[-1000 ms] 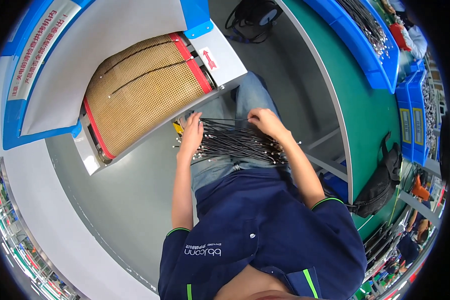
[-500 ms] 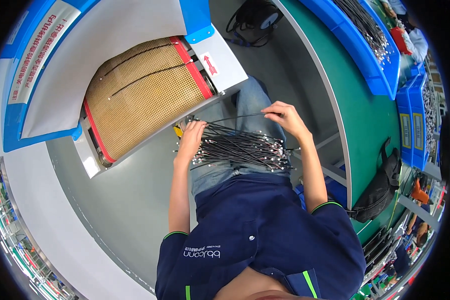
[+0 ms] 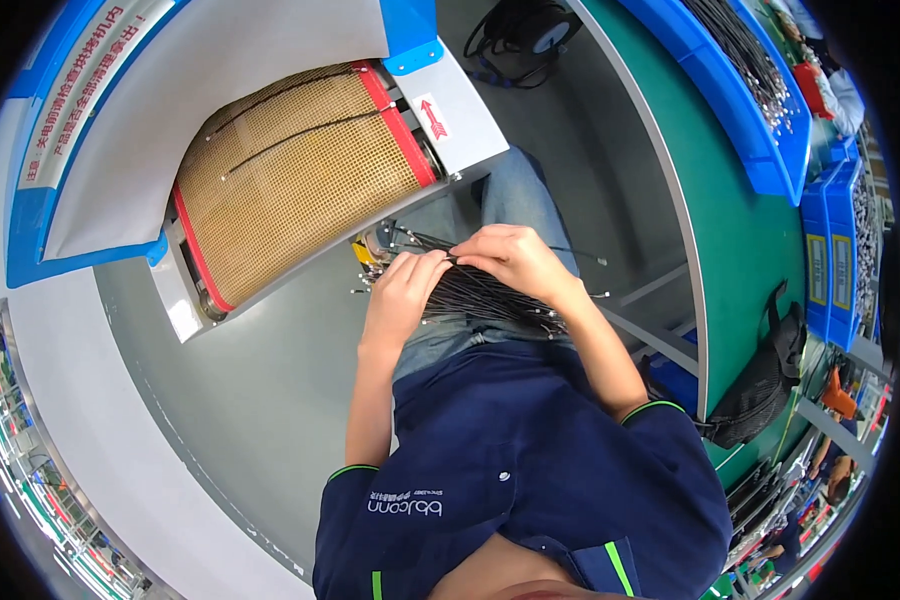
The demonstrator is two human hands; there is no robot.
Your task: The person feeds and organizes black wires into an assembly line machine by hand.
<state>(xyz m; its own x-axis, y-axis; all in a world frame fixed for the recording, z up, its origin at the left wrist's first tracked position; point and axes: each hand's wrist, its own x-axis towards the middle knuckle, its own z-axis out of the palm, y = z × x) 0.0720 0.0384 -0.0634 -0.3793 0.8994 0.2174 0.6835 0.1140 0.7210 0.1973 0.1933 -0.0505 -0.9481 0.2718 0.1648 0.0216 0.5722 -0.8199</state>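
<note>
Over my lap, my left hand [image 3: 407,287] and my right hand [image 3: 515,262] meet fingertip to fingertip. Both are closed in a pinch on a thin black cable, most of which my fingers cover. One cable end with a light tip sticks out past my right hand. Below my hands a loose bundle of black cables [image 3: 485,298] with small pale connector ends lies across my thighs, partly hidden by my hands. Ahead and to the left, two black cables, the nearer cable [image 3: 310,140] among them, rest apart on a tan mesh conveyor belt [image 3: 300,200].
The belt comes out of a white and blue machine [image 3: 240,50] close to my knees. On my right stands a green-topped table [image 3: 660,120] bearing a blue bin [image 3: 760,165] of black cables, more blue bins [image 3: 818,270] and a black bag [image 3: 760,390]. A cable reel [image 3: 525,40] sits beyond.
My right hand has moved left from the right part of the cable to meet my left hand. My left hand has shifted slightly right. The cables on the belt look the same.
</note>
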